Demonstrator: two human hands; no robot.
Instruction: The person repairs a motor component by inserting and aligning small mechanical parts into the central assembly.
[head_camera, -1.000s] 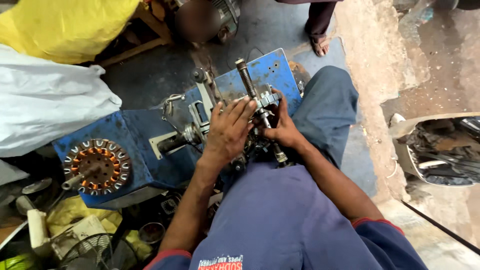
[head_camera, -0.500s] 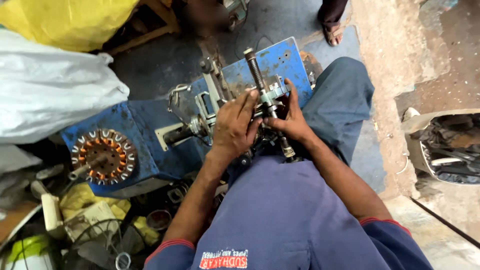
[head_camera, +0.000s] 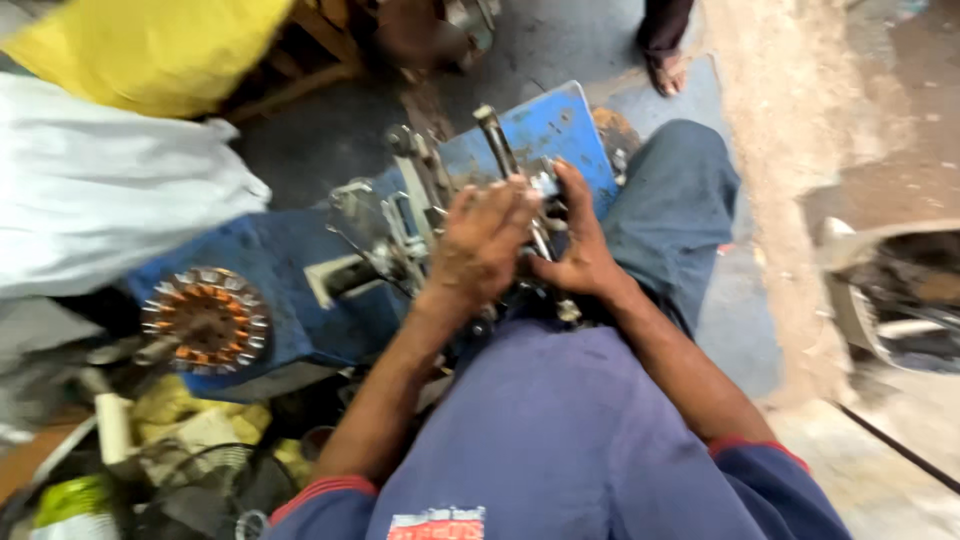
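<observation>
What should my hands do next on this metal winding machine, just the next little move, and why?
Probably steady your grip before anything else. Your left hand lies flat over the metal mechanism on the blue base, hiding the part under it, while your right hand grips from the side near the upright shaft. The view is blurred, so easing the left palm aside to see the part seems wise.

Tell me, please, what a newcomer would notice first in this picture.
First, the left hand and right hand pressed together on a grey metal mechanism atop a blue base in the centre. Then the round stator with copper windings at the left, and a yellow sack at the top left.
</observation>
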